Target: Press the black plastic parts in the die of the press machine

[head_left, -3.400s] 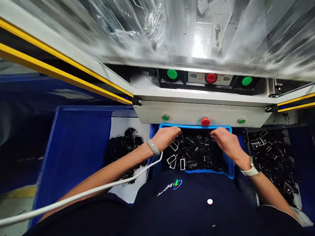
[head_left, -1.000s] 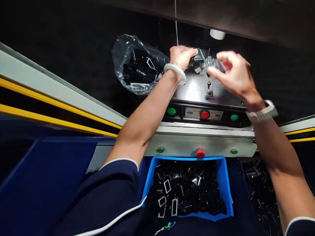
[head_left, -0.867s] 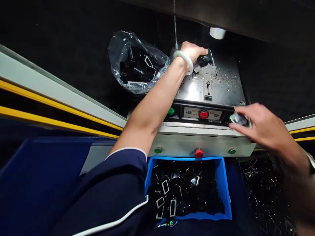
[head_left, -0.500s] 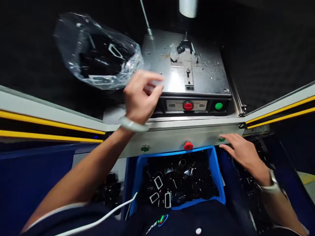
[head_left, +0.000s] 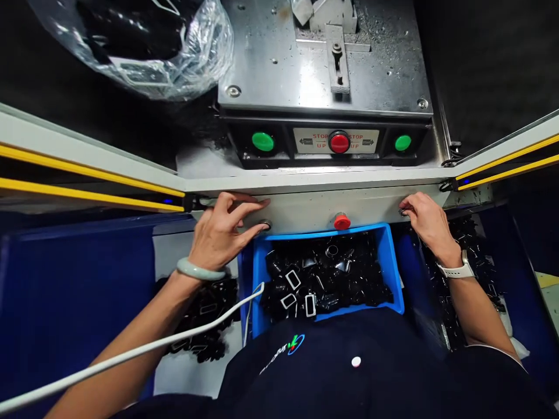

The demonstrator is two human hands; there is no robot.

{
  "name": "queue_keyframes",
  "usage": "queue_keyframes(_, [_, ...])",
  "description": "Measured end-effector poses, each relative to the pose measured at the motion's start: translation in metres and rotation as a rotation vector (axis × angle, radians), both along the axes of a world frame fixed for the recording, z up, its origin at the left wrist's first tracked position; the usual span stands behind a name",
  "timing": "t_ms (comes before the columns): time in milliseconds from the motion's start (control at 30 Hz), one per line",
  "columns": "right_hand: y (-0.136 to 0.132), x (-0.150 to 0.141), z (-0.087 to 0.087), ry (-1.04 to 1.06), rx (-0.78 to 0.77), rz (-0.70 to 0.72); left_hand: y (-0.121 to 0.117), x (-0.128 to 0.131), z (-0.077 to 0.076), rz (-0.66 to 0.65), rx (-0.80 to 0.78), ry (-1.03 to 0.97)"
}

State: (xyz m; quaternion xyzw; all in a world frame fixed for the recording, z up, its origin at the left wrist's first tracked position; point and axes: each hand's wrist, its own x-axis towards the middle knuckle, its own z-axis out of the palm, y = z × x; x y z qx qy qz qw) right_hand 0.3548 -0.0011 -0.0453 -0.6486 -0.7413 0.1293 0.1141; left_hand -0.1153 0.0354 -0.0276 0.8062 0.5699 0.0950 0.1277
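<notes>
My left hand [head_left: 222,233] is at the pale front panel [head_left: 301,210], its thumb touching the left push button [head_left: 265,224]. Its fingers are apart and bent, with nothing held. At the panel's right end, my right hand [head_left: 425,224] touches the other push button [head_left: 402,212] with its thumb; the fingers curl loosely above it and hold nothing. Between the hands, a red mushroom-shaped button [head_left: 342,221] sticks out of the panel. Beyond it stands a machine with a metal plate [head_left: 271,75] and a small clamping fixture [head_left: 337,58], its top cut off by the frame.
A blue bin [head_left: 396,273] of small black parts and rectangular frames sits below the panel. A clear plastic bag [head_left: 209,52] of dark parts lies left of the plate. Yellow-striped side guards [head_left: 91,183] flank the opening. A white cable [head_left: 174,337] crosses my left forearm.
My left hand has come back from beside the metal plate to the left panel button. My right hand stays at its button, fingers more curled. The view has tilted down.
</notes>
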Motion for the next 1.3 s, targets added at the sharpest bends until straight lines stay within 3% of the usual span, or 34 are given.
queue_keyframes(167, [-0.015,-0.016,0.001,-0.084,0.083,-0.031,-0.008,0.014,0.008,0.011,0.029,0.013])
queue_keyframes(233, [-0.029,-0.032,0.0,-0.094,0.077,0.027,-0.009,0.025,0.009,-0.078,-0.031,-0.083])
queue_keyframes(300, [-0.045,-0.053,-0.006,-0.061,-0.037,0.172,-0.009,0.044,0.007,-0.262,-0.196,-0.199])
queue_keyframes(367, [-0.059,-0.076,-0.017,-0.06,-0.219,0.322,-0.008,0.069,-0.002,-0.461,-0.41,-0.215])
queue_keyframes(433, [-0.067,-0.093,-0.03,-0.108,-0.364,0.394,-0.009,0.096,-0.015,-0.584,-0.575,-0.093])
queue_keyframes(567, [-0.072,-0.107,-0.043,-0.143,-0.435,0.394,-0.016,0.134,-0.041,-0.64,-0.702,0.186])
queue_keyframes(667, [-0.073,-0.099,-0.038,-0.134,-0.45,0.376,-0.022,0.135,-0.047,-0.654,-0.712,0.15])
queue_keyframes(767, [-0.074,-0.086,-0.028,-0.026,-0.435,0.304,-0.026,0.12,-0.039,-0.611,-0.794,-0.119])
queue_keyframes(833, [-0.073,-0.078,-0.021,0.133,-0.38,0.225,-0.03,0.11,-0.03,-0.495,-0.882,-0.389])
queue_keyframes(933, [-0.069,-0.074,-0.007,0.387,-0.2,0.145,-0.037,0.102,-0.02,-0.291,-0.988,-0.826])
queue_keyframes(1000, [-0.066,-0.078,0.006,0.489,-0.031,0.126,-0.041,0.103,-0.015,-0.209,-1.001,-1.017])
queue_keyframes(1167, [-0.067,-0.104,0.036,0.494,0.26,0.161,-0.049,0.115,-0.009,-0.035,-0.842,-1.068])
queue_keyframes(1300, [-0.067,-0.127,0.036,0.397,0.317,0.298,-0.052,0.125,-0.004,0.011,-0.707,-1.024])
